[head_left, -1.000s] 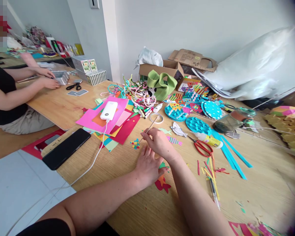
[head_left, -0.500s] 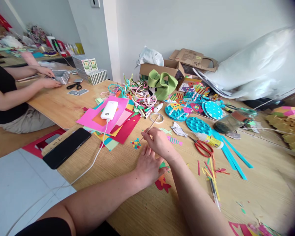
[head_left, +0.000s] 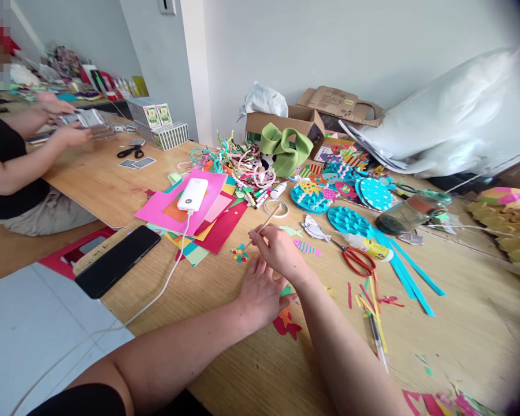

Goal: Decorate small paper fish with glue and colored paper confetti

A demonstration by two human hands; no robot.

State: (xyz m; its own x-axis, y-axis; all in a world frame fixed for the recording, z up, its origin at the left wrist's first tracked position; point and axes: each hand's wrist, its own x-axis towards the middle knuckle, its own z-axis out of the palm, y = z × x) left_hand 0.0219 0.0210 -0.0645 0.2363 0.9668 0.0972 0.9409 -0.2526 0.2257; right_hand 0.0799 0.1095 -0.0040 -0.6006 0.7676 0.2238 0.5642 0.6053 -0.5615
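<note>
While the left hand (head_left: 262, 294) lies palm-down beside a red paper cut-out (head_left: 293, 330), apparently as a steady base, its fingertips are partly covered; cannot tell whether they pin anything. Just above it, the right hand (head_left: 279, 251) has thumb and fingers clamped on a thin wooden stick (head_left: 269, 217), pencil-fashion, presumably for fine control; lower end at the small coloured dots (head_left: 240, 253). Beyond: white tape roll (head_left: 283, 215), then power bank (head_left: 192, 195) atop pink paper (head_left: 216, 182), probably parked outside the working area.

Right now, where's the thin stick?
Head view, centre: the thin stick is in the right hand, its lower end pointing left to the small coloured dots.
</note>
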